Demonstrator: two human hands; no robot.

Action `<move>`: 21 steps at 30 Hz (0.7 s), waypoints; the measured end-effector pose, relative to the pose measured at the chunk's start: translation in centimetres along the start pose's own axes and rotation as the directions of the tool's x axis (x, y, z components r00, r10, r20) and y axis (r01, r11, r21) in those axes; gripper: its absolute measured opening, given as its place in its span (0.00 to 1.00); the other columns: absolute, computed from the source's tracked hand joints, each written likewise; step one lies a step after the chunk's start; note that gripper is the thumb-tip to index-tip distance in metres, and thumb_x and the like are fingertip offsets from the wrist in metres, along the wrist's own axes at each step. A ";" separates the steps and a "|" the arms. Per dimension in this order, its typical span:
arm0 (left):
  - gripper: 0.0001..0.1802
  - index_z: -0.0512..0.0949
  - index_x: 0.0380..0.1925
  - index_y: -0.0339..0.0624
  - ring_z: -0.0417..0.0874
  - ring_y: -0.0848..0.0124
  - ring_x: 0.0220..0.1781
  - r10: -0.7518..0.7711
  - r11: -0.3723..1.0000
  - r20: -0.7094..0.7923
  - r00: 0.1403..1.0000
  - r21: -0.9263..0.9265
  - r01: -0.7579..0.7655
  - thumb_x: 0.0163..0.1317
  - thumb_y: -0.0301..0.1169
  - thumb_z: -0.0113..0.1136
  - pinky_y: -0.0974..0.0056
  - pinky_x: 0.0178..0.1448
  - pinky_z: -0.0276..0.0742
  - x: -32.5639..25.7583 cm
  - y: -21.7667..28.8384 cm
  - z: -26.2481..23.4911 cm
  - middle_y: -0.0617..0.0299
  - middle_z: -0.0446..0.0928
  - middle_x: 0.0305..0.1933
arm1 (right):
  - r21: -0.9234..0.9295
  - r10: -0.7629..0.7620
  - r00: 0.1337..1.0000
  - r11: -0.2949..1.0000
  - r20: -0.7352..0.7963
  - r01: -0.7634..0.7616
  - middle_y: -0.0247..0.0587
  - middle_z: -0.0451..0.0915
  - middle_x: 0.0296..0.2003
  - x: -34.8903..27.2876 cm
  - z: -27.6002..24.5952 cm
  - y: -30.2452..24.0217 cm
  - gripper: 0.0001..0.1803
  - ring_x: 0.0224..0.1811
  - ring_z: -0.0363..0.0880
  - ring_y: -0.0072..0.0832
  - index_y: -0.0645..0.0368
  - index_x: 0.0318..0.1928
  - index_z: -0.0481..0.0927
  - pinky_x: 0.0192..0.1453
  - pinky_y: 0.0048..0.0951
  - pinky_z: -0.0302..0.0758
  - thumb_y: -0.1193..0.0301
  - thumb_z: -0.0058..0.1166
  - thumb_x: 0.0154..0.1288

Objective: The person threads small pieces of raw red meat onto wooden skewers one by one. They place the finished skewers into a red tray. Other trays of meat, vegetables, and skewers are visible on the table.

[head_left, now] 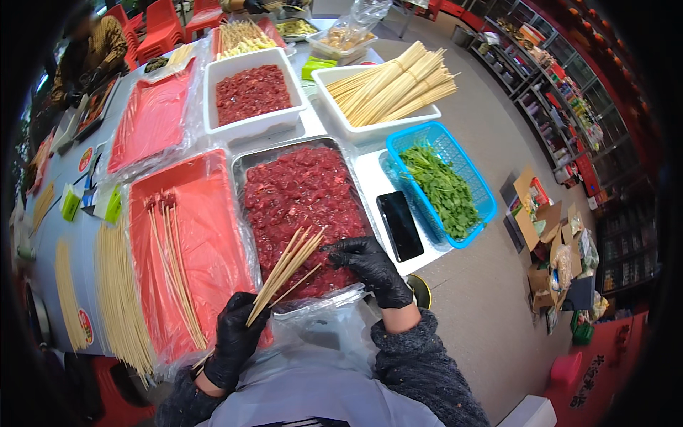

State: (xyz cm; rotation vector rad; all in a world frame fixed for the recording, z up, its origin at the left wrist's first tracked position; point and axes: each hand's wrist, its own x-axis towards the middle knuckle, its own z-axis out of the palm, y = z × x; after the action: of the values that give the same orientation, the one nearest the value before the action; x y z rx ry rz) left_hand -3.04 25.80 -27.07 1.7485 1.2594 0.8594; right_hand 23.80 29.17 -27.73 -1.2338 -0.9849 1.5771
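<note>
My left hand [235, 341], in a black glove, grips a bundle of bamboo skewers [286, 269] that fan up and to the right over the meat. My right hand [371, 267], also black-gloved, rests fingers-down on the red chopped meat in a metal tray [249, 162] lined with plastic, right by the skewer tips. Left of that tray lies a red tray [206, 242] wrapped in film, holding several skewers with meat threaded on their far ends [171, 263].
A black phone [400, 225] lies beside a blue basket [491, 206] of green herbs. Behind are a white tub of meat [250, 92], a white tub of skewers [391, 89], another red tray [153, 117]. Loose skewers [117, 299] line the left. A person sits far left.
</note>
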 end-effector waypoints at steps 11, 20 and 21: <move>0.07 0.79 0.31 0.35 0.78 0.63 0.31 0.073 0.997 -0.002 0.997 -0.037 -0.073 0.49 0.18 0.62 0.66 0.35 0.73 0.4 0.0 1.0 0.56 0.74 0.31 | 0.150 0.033 0.993 0.989 -0.113 -0.016 0.36 0.81 0.30 -0.3 1.3 0.9 0.09 0.32 0.76 0.18 0.64 0.37 0.82 0.38 0.20 0.72 0.72 0.58 0.57; 0.09 0.77 0.38 0.34 0.78 0.66 0.36 -0.019 0.967 0.103 0.994 -0.251 0.045 0.54 0.19 0.57 0.67 0.39 0.73 0.6 0.2 0.1 0.55 0.74 0.37 | 0.146 0.033 0.971 0.989 -0.236 0.002 0.34 0.80 0.27 0.1 1.9 1.0 0.07 0.28 0.74 0.18 0.64 0.32 0.82 0.37 0.20 0.71 0.72 0.60 0.56; 0.10 0.76 0.39 0.33 0.78 0.67 0.36 -0.001 0.950 0.126 0.992 -0.310 0.040 0.56 0.20 0.55 0.67 0.40 0.73 0.4 -0.1 0.0 0.55 0.73 0.39 | 0.132 0.025 0.972 0.991 -0.235 0.007 0.34 0.80 0.27 0.0 1.8 1.1 0.07 0.28 0.74 0.18 0.64 0.32 0.82 0.37 0.20 0.71 0.72 0.60 0.56</move>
State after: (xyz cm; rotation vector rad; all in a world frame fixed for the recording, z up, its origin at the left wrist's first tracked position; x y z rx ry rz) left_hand -2.94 26.18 -27.11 1.5081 0.9975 0.8711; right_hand 21.84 28.76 -28.41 -1.2995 -0.7127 1.4385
